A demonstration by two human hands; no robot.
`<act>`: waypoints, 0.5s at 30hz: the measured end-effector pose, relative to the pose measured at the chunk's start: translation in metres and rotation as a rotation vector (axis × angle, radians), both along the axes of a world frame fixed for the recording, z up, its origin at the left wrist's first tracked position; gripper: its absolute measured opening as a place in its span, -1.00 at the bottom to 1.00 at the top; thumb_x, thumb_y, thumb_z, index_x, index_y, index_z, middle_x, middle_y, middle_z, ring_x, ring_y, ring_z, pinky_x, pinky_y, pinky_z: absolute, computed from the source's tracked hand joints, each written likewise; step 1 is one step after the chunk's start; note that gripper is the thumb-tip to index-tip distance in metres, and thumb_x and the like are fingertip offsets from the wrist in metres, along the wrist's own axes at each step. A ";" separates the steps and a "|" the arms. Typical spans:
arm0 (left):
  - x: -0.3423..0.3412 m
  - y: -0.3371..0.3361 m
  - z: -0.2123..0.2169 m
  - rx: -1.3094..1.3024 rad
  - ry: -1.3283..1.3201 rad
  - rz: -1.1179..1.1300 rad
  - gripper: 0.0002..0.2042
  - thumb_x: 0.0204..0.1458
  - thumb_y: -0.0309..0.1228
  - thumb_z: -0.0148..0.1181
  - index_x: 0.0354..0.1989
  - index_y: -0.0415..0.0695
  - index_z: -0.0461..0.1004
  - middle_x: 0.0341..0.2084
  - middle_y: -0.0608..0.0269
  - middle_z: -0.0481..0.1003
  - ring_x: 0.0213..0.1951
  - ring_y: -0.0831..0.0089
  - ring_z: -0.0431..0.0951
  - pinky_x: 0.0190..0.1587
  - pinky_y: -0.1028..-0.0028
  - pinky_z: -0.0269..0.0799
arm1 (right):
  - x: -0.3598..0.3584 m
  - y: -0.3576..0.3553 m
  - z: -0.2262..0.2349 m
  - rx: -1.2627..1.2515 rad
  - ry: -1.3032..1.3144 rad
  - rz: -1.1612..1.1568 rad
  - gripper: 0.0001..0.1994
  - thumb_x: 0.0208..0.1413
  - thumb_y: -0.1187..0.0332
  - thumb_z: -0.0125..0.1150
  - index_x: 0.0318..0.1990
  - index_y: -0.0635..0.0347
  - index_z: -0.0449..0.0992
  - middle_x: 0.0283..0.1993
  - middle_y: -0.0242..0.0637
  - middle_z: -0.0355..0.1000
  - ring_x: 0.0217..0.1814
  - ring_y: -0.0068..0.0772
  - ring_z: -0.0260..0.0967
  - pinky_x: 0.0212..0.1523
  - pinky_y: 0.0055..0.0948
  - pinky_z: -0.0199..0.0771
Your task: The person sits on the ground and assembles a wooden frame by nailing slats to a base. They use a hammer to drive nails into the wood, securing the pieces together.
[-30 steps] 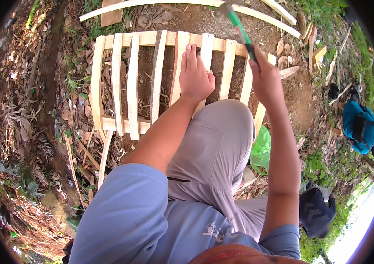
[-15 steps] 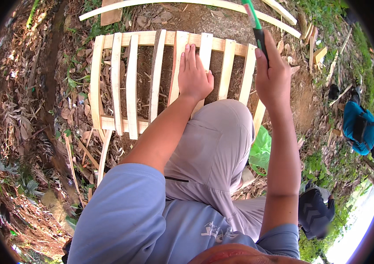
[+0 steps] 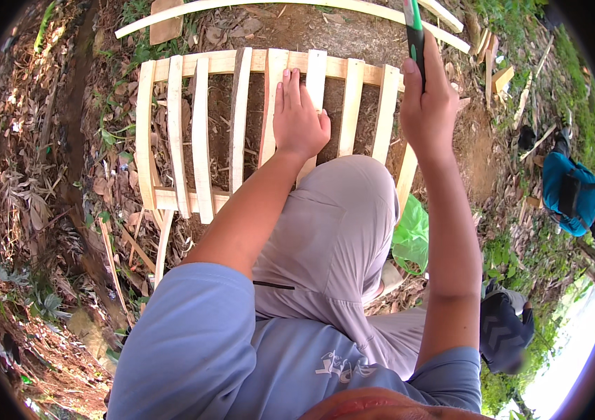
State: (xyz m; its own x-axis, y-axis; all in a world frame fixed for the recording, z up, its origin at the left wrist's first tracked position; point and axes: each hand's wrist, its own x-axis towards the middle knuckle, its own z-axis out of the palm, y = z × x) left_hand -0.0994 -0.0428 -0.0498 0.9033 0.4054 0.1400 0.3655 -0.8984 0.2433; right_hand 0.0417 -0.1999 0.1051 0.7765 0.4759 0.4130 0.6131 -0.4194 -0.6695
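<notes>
the left hand [image 3: 299, 119] lies flat, fingers spread open, pressing on a slat of the wooden slat frame [image 3: 241, 126] that rests on the dirt ground [image 3: 66, 175] among dry leaves. the right hand [image 3: 429, 105] is raised above the frame's right end, its grip closed around the dark handle of a green-handled tool [image 3: 414, 35] that points up out of the picture; the tool's head cannot be seen. a knee in grey trousers [image 3: 339, 224] sits just below the frame. a long curved strip of wood [image 3: 276, 5] lies beyond the frame, a green plastic bag [image 3: 413, 234] beside the leg, a blue bag [image 3: 569, 192] well off to the right
</notes>
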 end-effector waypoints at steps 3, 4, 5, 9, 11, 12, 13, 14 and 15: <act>0.004 -0.005 0.002 0.005 -0.012 -0.031 -0.28 0.18 -0.21 0.20 0.32 -0.60 0.20 0.53 -0.31 0.03 0.64 -0.12 -0.14 0.65 0.03 -0.19 | -0.017 -0.021 -0.078 -0.057 0.077 0.128 -0.53 0.41 0.43 0.16 0.42 0.26 0.32 -0.29 0.17 0.60 -0.27 0.23 0.65 -0.33 0.07 0.60; 0.003 -0.004 0.003 0.012 -0.026 -0.037 -0.31 0.16 -0.24 0.23 0.29 -0.59 0.22 0.52 -0.33 0.05 0.63 -0.15 -0.12 0.64 0.00 -0.17 | -0.025 -0.022 -0.082 -0.222 0.137 0.185 -0.53 0.39 0.43 0.17 0.40 0.26 0.32 -0.31 0.19 0.59 -0.28 0.26 0.64 -0.32 0.13 0.59; 0.004 -0.003 0.003 0.002 -0.038 -0.039 -0.33 0.16 -0.24 0.23 0.26 -0.57 0.24 0.52 -0.33 0.05 0.63 -0.15 -0.12 0.64 0.00 -0.17 | -0.029 -0.024 -0.085 -0.387 0.197 0.240 -0.53 0.37 0.43 0.18 0.38 0.26 0.33 -0.32 0.20 0.58 -0.28 0.30 0.62 -0.31 0.18 0.57; -0.002 -0.002 -0.001 -0.008 -0.052 -0.011 -0.42 0.16 -0.24 0.23 0.18 -0.52 0.30 0.52 -0.33 0.05 0.63 -0.15 -0.13 0.65 0.01 -0.19 | -0.013 -0.009 -0.034 -0.209 0.302 0.171 -0.54 0.40 0.43 0.17 0.40 0.27 0.38 -0.41 0.09 0.55 -0.46 0.06 0.60 -0.40 -0.04 0.51; 0.000 0.001 -0.002 -0.008 -0.051 -0.010 -0.44 0.16 -0.24 0.23 0.16 -0.50 0.31 0.52 -0.33 0.04 0.63 -0.15 -0.13 0.65 0.01 -0.20 | -0.007 -0.007 -0.024 -0.043 0.125 0.066 -0.53 0.44 0.44 0.13 0.45 0.27 0.35 -0.44 -0.01 0.52 -0.52 -0.22 0.53 -0.47 -0.24 0.45; 0.000 0.000 -0.003 -0.019 -0.043 -0.012 -0.44 0.16 -0.24 0.23 0.16 -0.50 0.31 0.52 -0.33 0.04 0.63 -0.14 -0.13 0.65 0.01 -0.20 | -0.009 -0.006 -0.024 -0.009 0.115 0.021 -0.52 0.45 0.43 0.13 0.47 0.26 0.33 -0.42 0.02 0.54 -0.48 -0.18 0.58 -0.46 -0.23 0.49; 0.001 0.000 -0.003 -0.030 -0.037 -0.018 -0.44 0.17 -0.23 0.23 0.16 -0.49 0.30 0.52 -0.33 0.04 0.64 -0.14 -0.13 0.65 0.01 -0.21 | -0.012 -0.006 -0.024 0.026 0.103 -0.028 -0.51 0.45 0.43 0.13 0.49 0.24 0.31 -0.39 0.05 0.57 -0.44 -0.13 0.62 -0.44 -0.23 0.53; 0.003 -0.001 -0.001 -0.024 -0.031 -0.027 -0.43 0.17 -0.23 0.23 0.16 -0.49 0.30 0.52 -0.33 0.04 0.64 -0.14 -0.13 0.65 0.01 -0.21 | -0.014 -0.010 -0.043 0.033 0.072 -0.009 -0.50 0.45 0.43 0.12 0.49 0.23 0.30 -0.35 0.08 0.59 -0.38 -0.06 0.66 -0.41 -0.18 0.58; 0.004 -0.002 0.001 -0.018 -0.028 -0.035 -0.43 0.17 -0.23 0.23 0.16 -0.49 0.30 0.52 -0.33 0.04 0.64 -0.14 -0.13 0.65 0.01 -0.21 | -0.018 -0.019 -0.072 0.041 0.038 0.011 -0.49 0.44 0.43 0.12 0.50 0.22 0.29 -0.30 0.12 0.62 -0.31 0.01 0.70 -0.39 -0.14 0.62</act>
